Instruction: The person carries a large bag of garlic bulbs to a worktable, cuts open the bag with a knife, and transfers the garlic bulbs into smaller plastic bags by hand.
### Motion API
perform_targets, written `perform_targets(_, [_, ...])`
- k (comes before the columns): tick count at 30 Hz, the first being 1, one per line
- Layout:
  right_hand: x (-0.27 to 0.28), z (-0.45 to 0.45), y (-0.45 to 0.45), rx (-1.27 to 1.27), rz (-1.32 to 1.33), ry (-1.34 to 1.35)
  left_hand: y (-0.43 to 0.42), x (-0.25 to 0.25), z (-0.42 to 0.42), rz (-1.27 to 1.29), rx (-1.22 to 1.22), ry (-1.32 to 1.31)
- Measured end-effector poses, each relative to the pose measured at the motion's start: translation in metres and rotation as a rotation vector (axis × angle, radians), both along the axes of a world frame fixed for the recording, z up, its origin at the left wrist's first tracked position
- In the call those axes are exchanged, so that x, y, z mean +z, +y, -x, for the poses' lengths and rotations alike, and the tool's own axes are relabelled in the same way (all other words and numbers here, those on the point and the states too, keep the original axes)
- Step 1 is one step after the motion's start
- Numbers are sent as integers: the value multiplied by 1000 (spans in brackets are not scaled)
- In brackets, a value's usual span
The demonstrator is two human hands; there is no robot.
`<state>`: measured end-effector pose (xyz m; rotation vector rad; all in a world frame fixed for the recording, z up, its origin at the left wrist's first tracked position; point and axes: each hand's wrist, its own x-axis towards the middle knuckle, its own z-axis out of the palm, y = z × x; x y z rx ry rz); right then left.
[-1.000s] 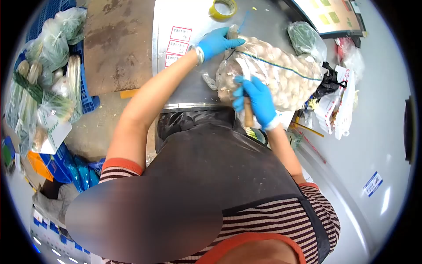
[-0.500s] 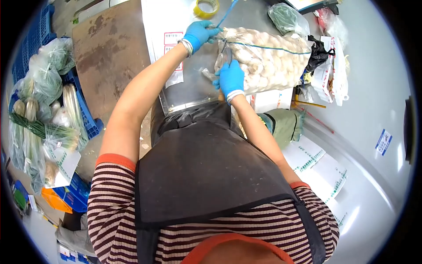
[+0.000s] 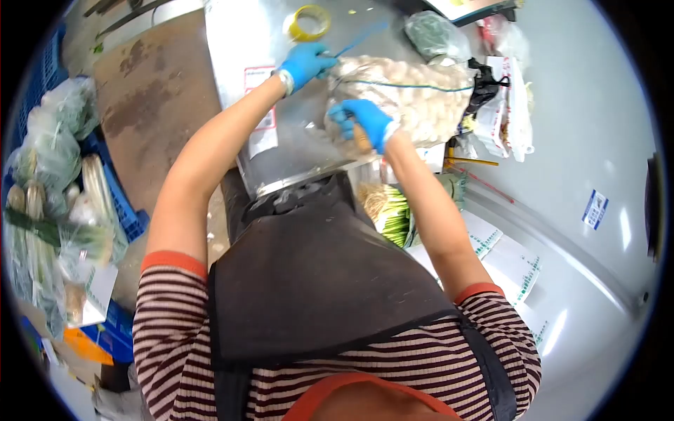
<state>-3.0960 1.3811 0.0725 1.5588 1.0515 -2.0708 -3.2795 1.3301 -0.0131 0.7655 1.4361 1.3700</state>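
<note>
A clear bag of garlic bulbs (image 3: 421,91), with a blue-green line along it, lies on the metal table (image 3: 291,151). My left hand (image 3: 306,64), in a blue glove, is closed at the bag's gathered left end, pinching a blue string (image 3: 364,38) that sticks up to the right. My right hand (image 3: 366,121), gloved too, is wrapped round a wooden-handled knife (image 3: 361,139) over the bag's near left corner. Motion blurs this hand, and the blade cannot be made out now.
A roll of yellow tape (image 3: 309,22) and a label sheet (image 3: 264,140) lie on the table. Beyond the bag are a bagged green vegetable (image 3: 435,35) and a black plastic bag (image 3: 484,85). Green stalks (image 3: 394,216) show below the table edge. Bagged vegetables (image 3: 60,168) are at left.
My right hand has turned, swinging the knife away from the bag's tied end; its blade showed before. My left hand stays at the string. The whole view has shifted slightly, uncovering the green stalks.
</note>
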Motion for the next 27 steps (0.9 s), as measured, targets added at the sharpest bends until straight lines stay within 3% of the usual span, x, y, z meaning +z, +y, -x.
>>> perform_targets(3, [-1, 19, -3, 144, -196, 18, 14, -3, 5, 38, -57, 188])
perform_targets(5, [-9, 21, -13, -48, -182, 28, 19, -6, 8, 70, -36, 47])
perform_targets(7, [0, 2, -29, -12, -249, 116, 19, 7, 11, 119, -48, 103])
perform_targets(9, [22, -13, -29, -20, -96, 1, 24, 7, 10, 125, -72, 92])
perform_targets(11, [38, -10, -58, 355, 115, 129, 17, 3, 5, 139, -75, 70])
perform_targets(13, [8, 3, -96, 311, 5, 272, 17, 3, 7, 119, -45, 45])
perform_targets(18, [4, 8, -90, 214, -75, 202, -3, -14, 15, 142, -62, -104])
perform_targets(20, [11, -6, -82, 113, -105, 191, -10, 11, 14, 160, -54, 112])
perform_targets(21, [15, -16, -77, 28, -140, 169, -5, -14, 15, 171, -61, 188])
perform_targets(22, [30, -15, -72, 23, -162, 74, -10, 6, 12, 144, -22, 53])
perform_targets(27, [23, -12, -67, -209, -291, 79, -9, -11, 14, 78, -40, -67])
